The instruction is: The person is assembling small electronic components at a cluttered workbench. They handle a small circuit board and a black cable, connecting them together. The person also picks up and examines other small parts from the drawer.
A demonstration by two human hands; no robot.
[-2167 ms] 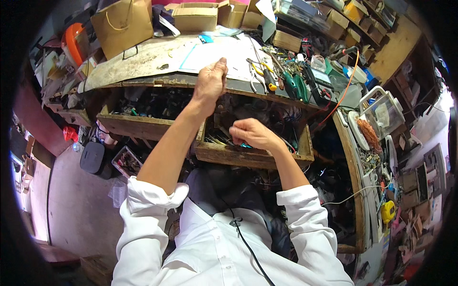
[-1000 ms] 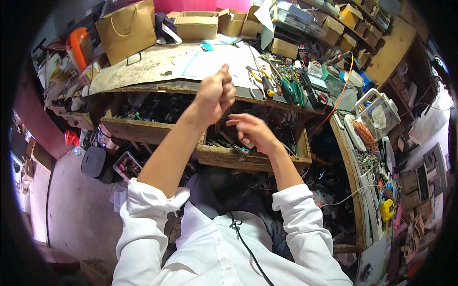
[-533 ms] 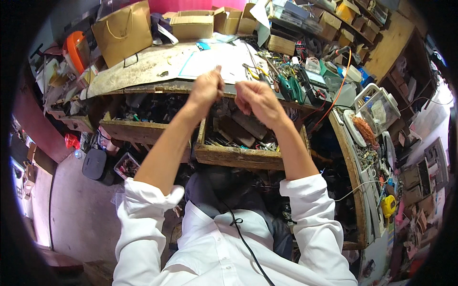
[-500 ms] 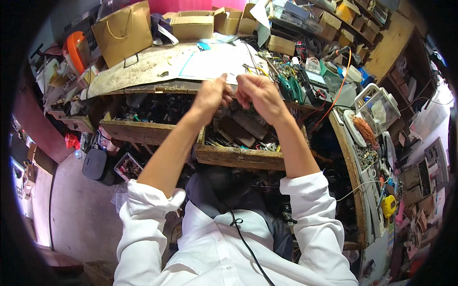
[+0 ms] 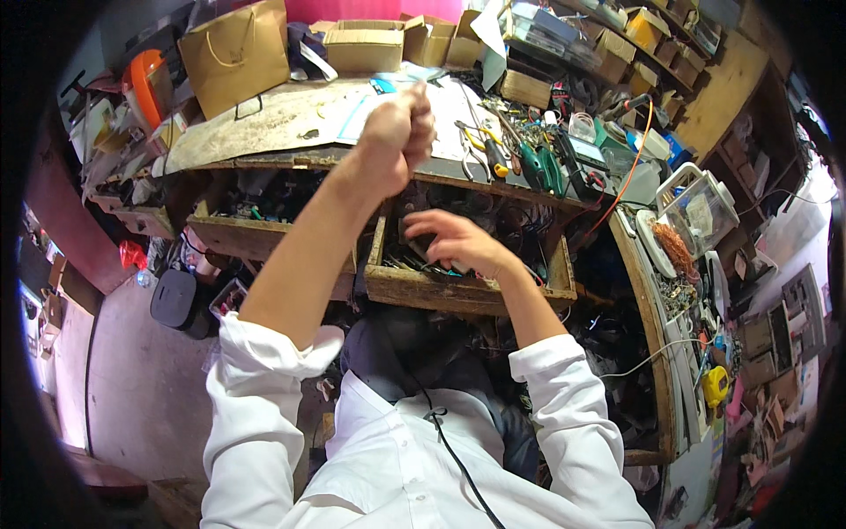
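1 fist up, 1 hand at the drawer

Beyond the cluttered workbench's (image 5: 264, 160) front edge lies a white sheet; below that edge, a wooden drawer (image 5: 471, 295) stands pulled out. The 2 hands are apart: the left hand (image 5: 398, 134) is fisted above the bench, contents hidden; the right hand (image 5: 458, 244), fingers parted, is over the drawer, contact unclear. Sorting through its thin pieces (image 5: 404, 263) seems underway; any next move there calls for careful fingertips.

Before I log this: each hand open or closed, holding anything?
Left hand: closed; cannot tell whether it holds anything.
Right hand: partly open over the drawer; nothing clearly held.
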